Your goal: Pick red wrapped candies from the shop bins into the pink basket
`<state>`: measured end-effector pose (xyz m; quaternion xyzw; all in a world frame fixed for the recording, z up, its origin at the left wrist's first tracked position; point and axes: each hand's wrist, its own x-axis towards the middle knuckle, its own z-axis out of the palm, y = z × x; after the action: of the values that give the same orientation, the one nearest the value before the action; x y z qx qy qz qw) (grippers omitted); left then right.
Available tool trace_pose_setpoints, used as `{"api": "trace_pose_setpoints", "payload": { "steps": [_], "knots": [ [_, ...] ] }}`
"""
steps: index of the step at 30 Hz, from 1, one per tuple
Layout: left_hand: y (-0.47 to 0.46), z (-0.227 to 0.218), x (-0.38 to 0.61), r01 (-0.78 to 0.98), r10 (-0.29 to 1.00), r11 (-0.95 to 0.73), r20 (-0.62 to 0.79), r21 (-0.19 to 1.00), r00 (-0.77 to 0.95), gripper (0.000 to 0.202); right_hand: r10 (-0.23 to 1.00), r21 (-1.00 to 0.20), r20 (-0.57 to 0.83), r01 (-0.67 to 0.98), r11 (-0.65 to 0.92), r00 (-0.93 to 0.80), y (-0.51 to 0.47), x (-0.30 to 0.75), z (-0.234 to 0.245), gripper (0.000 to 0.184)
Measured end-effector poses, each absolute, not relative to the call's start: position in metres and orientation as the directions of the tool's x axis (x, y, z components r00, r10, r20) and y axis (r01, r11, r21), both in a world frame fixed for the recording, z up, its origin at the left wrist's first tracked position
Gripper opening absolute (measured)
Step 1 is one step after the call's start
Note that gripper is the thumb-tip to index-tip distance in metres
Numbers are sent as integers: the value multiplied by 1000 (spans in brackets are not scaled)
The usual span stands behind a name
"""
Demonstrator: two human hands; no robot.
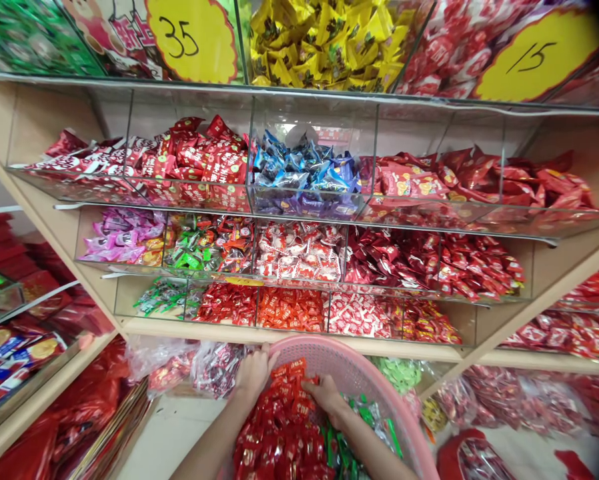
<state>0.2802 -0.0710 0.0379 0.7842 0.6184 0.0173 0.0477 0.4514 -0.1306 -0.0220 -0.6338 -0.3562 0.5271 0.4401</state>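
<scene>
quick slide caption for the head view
Left hand holds a pink basket by its rim, right hand among its red sweet packets, below shelves of clear bins full of wrapped sweets.

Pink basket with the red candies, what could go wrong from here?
1. The red candies are heaped near the rim of the basket; the right hand, set among them, could push some over the edge.
2. Green candies lie right beside the red ones, so a handful could mix both kinds.
3. Only the left hand seems to hold the rim, so the loaded basket could tip.
</scene>
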Motion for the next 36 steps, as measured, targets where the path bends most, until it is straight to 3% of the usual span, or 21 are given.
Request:
{"api": "trace_pose_setpoints", "payload": {
  "steps": [4, 11, 15, 18, 22, 28, 31, 36],
  "knots": [
    [-70, 36, 280, 970, 973, -226, -21, 93, 229, 50, 908, -924, -377, -7, -383, 180, -130, 451, -23, 21],
    [-71, 36, 281, 968, 972, -233, -15, 89, 236, 51, 877, -897, -417, -265, -354, 238, -126, 447, -26, 30],
    [-70, 35, 280, 967, 970, -241, -11, 82, 242, 52, 885, -908, -391, -264, -326, 252, -122, 449, -35, 32],
    [-70, 33, 280, 965, 969, -246, 2, 86, 247, 51, 897, -946, -318, -47, -320, 306, -122, 454, -37, 31],
    [-69, 30, 279, 967, 971, -240, 3, 84, 241, 48, 934, -872, 31, 466, -148, 355, -119, 465, -14, 25],
    [-70, 30, 281, 968, 972, -236, 5, 83, 236, 50, 933, -659, 335, 740, 134, 130, -78, 466, 52, 13],
    [-69, 29, 281, 968, 972, -237, 15, 77, 236, 50, 952, -477, 300, 874, 95, 60, -48, 467, 73, 28],
    [-69, 28, 280, 972, 976, -219, -3, 81, 219, 50, 998, -138, -18, 988, 63, -66, -12, 475, 86, 43]
  ]
}}
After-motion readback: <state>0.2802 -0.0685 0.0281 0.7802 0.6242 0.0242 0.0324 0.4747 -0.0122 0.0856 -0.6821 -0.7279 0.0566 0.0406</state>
